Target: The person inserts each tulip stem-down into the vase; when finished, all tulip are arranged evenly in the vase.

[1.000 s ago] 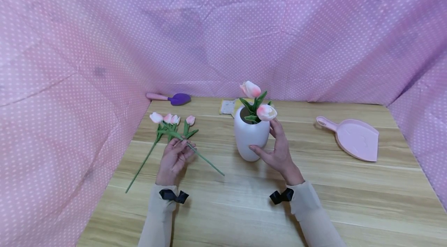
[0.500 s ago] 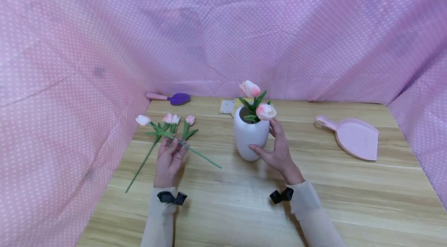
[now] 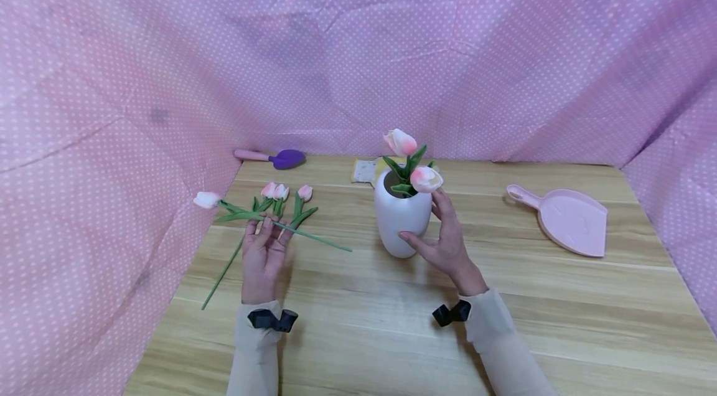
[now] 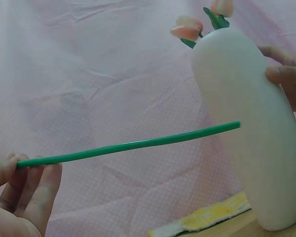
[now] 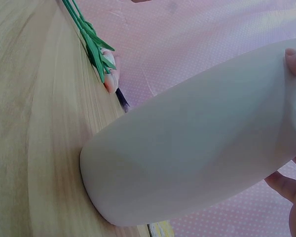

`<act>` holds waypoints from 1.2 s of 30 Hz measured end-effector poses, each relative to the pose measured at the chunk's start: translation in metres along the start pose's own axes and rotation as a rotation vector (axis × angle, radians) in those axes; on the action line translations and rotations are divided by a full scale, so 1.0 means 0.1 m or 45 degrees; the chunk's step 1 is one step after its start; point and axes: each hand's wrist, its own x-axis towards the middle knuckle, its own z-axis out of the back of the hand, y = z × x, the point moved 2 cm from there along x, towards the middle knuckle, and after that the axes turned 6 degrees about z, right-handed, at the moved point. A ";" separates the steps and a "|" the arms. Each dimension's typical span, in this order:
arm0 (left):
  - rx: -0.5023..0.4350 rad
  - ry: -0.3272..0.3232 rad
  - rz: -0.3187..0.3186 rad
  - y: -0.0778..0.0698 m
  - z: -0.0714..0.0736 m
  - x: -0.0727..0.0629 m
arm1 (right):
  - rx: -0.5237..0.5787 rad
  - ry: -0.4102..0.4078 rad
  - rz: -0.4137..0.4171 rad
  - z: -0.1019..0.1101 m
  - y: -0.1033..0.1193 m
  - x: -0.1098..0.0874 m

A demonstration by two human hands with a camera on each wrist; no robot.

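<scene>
My left hand (image 3: 263,259) pinches the green stem of an artificial tulip (image 3: 313,237) between thumb and fingers. Its pale pink head (image 3: 207,200) points left, and the stem's bare end points right toward the vase. In the left wrist view the stem (image 4: 138,144) is nearly level, its tip overlapping the vase (image 4: 246,128). With thumb in front and fingers behind, my right hand (image 3: 448,246) grips the white vase (image 3: 402,221), which stands upright on the table. Two pink tulips (image 3: 427,179) show above its mouth. Below the left hand, several more tulips (image 3: 305,193) lie on the table, partly hidden.
A small trowel (image 3: 288,159) with a purple blade lies at the back left. Behind the vase is a yellow and white flat item (image 3: 365,170), partly covered. A pink dustpan (image 3: 572,221) lies on the right. Pink dotted cloth (image 3: 358,60) surrounds the wooden table (image 3: 358,334).
My left hand has moved a little left, carrying the tulip, whose head has swung left and whose stem lies closer to level. The right hand and the vase have stayed in place.
</scene>
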 end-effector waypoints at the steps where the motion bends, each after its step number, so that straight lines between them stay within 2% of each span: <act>1: -0.022 -0.012 -0.017 0.00 -0.01 -0.01 | -0.001 0.001 0.000 0.00 0.00 0.00; 4: -0.109 -0.087 -0.055 -0.01 -0.05 -0.01 | 0.001 0.001 -0.002 0.00 0.00 0.00; 8: -0.196 -0.139 -0.100 -0.03 -0.10 -0.02 | 0.010 -0.001 -0.005 0.01 0.00 0.00; 14: -0.267 -0.098 -0.116 -0.04 -0.14 -0.04 | 0.026 0.001 -0.004 0.00 -0.01 -0.01; 23: -0.262 -0.111 -0.128 -0.05 -0.17 -0.04 | 0.033 0.001 -0.021 0.00 -0.01 -0.01; 30: -0.291 -0.141 -0.165 -0.07 -0.27 -0.03 | 0.021 0.000 -0.014 -0.01 -0.01 -0.02; 36: -0.301 -0.114 -0.186 -0.09 -0.40 -0.03 | -0.008 0.003 -0.010 0.00 0.01 0.00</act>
